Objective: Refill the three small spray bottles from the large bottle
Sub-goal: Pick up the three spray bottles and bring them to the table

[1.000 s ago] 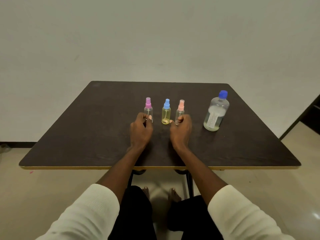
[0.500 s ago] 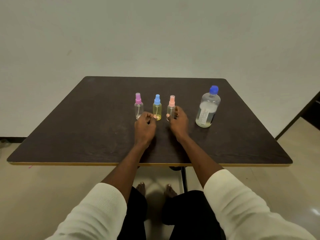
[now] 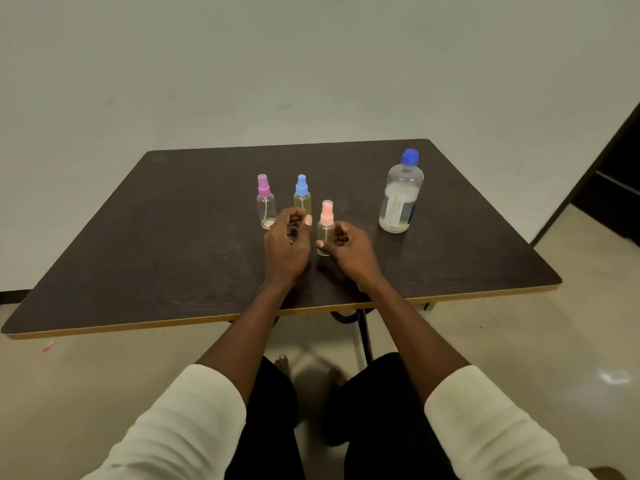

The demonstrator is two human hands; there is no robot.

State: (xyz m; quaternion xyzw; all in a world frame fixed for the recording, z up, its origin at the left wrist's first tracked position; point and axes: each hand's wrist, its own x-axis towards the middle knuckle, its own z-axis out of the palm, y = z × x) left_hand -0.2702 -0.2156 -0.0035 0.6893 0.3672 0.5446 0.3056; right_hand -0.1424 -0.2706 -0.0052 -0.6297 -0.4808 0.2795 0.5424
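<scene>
Sitting nearest the camera, the person shows two white ribbed sleeves (image 3: 180, 420) and dark trousers (image 3: 273, 410), with bare feet on the pale floor under the dark brown table (image 3: 156, 254), whose near edge carries a yellow band. Both forearms reach over that edge.

Taking the peach-capped spray bottle (image 3: 326, 227) as the landmark: it stands upright nearer the person than the other two small bottles, out of their row. The right hand (image 3: 349, 252) is just to its right, thumb and curled fingers closed round the clear lower body, the thumb tip lying across the front near its base. Whether its base rests on the table or is raised a little cannot be told. It looks nearly empty.

The left hand (image 3: 285, 244) is just left of the landmark, fingers loosely curled, thumb pointing toward the bottle, with nothing in its hold and a small gap to the bottle.

Behind the landmark and slightly left stands the blue-capped spray bottle (image 3: 302, 195), yellowish liquid inside, its lower part hidden by the left hand. Farther left in that row stands the purple-capped spray bottle (image 3: 266, 202), clear and almost empty.

Well to the landmark's right and farther back stands the large bottle (image 3: 400, 195), blue cap on, white label, pale liquid low inside.
</scene>
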